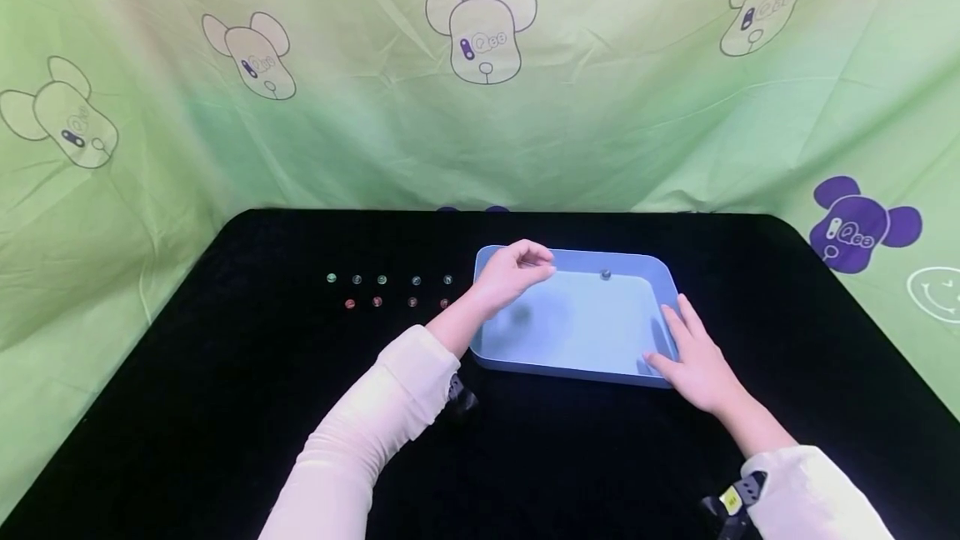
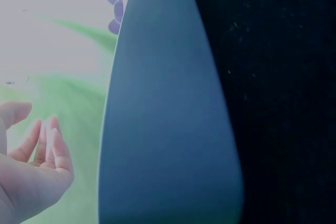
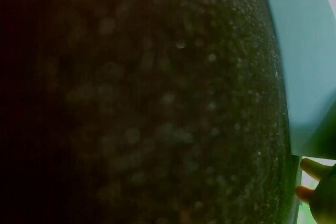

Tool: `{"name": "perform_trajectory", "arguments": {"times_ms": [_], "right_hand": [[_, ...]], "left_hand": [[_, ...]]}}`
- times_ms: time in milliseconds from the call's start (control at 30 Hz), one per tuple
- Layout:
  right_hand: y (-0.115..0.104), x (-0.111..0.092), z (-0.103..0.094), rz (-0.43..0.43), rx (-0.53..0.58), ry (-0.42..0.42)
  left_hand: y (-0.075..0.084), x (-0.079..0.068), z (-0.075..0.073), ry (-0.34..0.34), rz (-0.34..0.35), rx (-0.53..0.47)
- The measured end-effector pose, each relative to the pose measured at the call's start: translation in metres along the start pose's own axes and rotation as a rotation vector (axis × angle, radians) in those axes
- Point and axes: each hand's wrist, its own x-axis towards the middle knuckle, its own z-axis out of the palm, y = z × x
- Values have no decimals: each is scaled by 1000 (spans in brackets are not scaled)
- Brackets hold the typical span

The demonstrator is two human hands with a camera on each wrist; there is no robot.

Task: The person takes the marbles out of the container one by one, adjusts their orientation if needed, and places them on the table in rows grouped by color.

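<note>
A light blue rectangular tray (image 1: 577, 332) lies on the black table. One small dark marble (image 1: 606, 274) is inside, near the far wall. Over the tray's left end hovers my left hand (image 1: 510, 277), its fingers loosely bent. The left wrist view shows that hand (image 2: 39, 177) with thumb and fingers apart and nothing visible between them. At the tray's right side my right hand (image 1: 697, 365) touches the rim with spread, fairly straight fingers. Only a couple of its fingertips (image 3: 312, 169) show in the right wrist view, beside the tray wall (image 3: 310, 66).
Left of the tray lie two rows of small glassy marbles: several greenish ones (image 1: 382, 280) behind and several reddish ones (image 1: 377, 302) in front. The left forearm partly covers the row ends. A green cloth (image 1: 360, 132) with mouse-like drawings hangs around the black table (image 1: 225, 407).
</note>
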Motion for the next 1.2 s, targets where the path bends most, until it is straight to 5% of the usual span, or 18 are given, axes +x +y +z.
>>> {"name": "perform_trajectory", "arguments": {"times_ms": [700, 1200], "right_hand": [[-3, -3, 0, 21, -3, -2], [-3, -4, 0, 46, -2, -26]], "left_hand": [[-8, 26, 42, -16, -31, 117], [-12, 39, 62, -14, -75, 73]]}}
